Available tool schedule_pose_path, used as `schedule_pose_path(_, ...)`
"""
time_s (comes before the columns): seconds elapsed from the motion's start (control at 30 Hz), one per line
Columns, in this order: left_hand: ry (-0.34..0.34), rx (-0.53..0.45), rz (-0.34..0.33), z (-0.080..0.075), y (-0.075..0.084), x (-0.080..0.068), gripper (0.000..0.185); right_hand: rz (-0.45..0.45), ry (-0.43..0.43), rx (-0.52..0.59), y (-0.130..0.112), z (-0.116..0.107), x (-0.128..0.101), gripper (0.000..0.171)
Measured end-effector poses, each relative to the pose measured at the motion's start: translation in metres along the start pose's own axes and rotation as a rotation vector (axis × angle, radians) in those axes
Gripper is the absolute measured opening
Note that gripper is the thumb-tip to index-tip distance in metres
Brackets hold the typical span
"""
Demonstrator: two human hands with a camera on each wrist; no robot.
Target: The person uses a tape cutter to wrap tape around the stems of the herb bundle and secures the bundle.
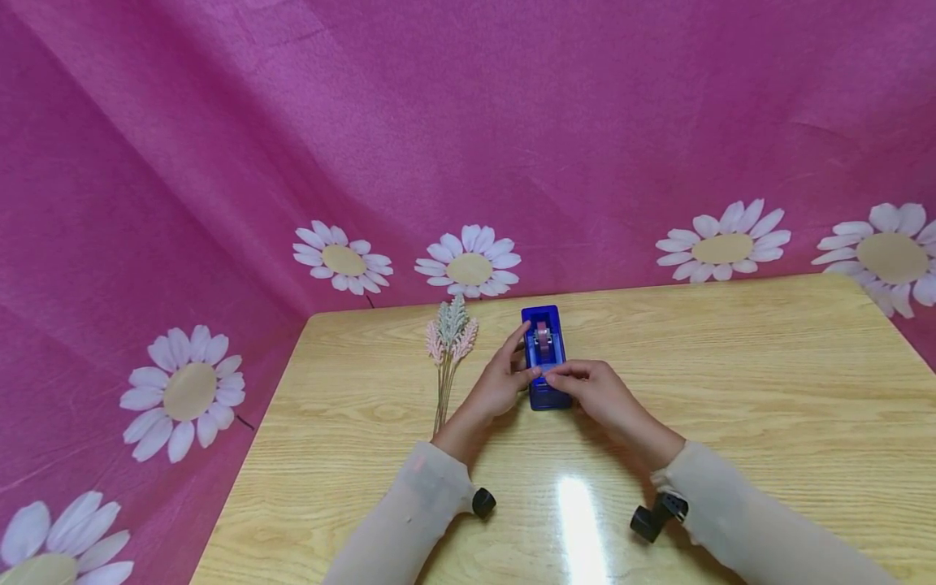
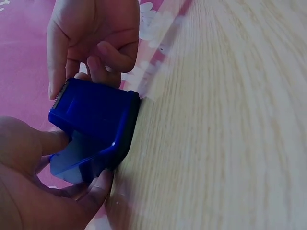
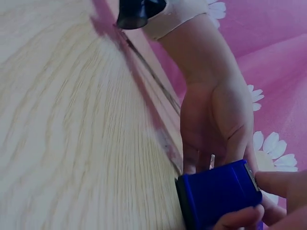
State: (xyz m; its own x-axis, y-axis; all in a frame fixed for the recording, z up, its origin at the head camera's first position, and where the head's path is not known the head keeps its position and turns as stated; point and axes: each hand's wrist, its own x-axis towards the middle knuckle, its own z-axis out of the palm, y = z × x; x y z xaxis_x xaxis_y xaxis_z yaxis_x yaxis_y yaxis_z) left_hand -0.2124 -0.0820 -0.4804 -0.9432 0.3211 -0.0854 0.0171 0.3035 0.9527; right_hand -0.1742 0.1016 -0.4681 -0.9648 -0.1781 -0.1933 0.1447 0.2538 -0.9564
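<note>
A blue tape dispenser (image 1: 550,397) stands upright on the table, with a roll of tape (image 1: 543,337) in its well. My left hand (image 1: 497,386) grips its left side, thumb near the cutter end and fingers along the body. From the right, my right hand (image 1: 603,394) brings thumb and forefinger together at the serrated cutter (image 3: 252,177), pinching at the tape's end, which the fingers mostly hide. In the left wrist view, the right forefinger lies along the toothed edge of the dispenser (image 2: 98,108), and its other fingers curl behind.
To the left of the dispenser lie artificial flower sprigs (image 1: 453,329), pink and grey on thin stems, partly under the left forearm. The wood-grain table (image 1: 768,390) ends against a pink cloth (image 1: 570,146) printed with white daisies. Black wrist cameras (image 1: 647,522) hang at both cuffs.
</note>
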Motion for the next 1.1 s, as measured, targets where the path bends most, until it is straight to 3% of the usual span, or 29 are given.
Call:
schedule_pose_path(0.23, 0.03, 0.004, 0.001, 0.0002, -0.001, 0.0004, 0.074, 0.081, 0.033, 0.12, -0.0019, 0.0026, 0.0006, 0.029)
schedule_pose_path(0.73, 0.051, 0.068, -0.029, 0.0005, -0.0005, -0.0025, 0.074, 0.199, 0.009, 0.382, -0.0055, 0.0034, -0.002, 0.018)
schedule_pose_path(0.93, 0.054, 0.081, -0.013, 0.0001, -0.0014, -0.0025, 0.074, 0.208, -0.01, 0.393, -0.0086, 0.0014, -0.0034, 0.03)
schedule_pose_path(1.1, 0.057, 0.081, -0.012, 0.0011, -0.0012, -0.0024, 0.075, 0.186, -0.011, 0.375, -0.0076, 0.0019, -0.0045, 0.025)
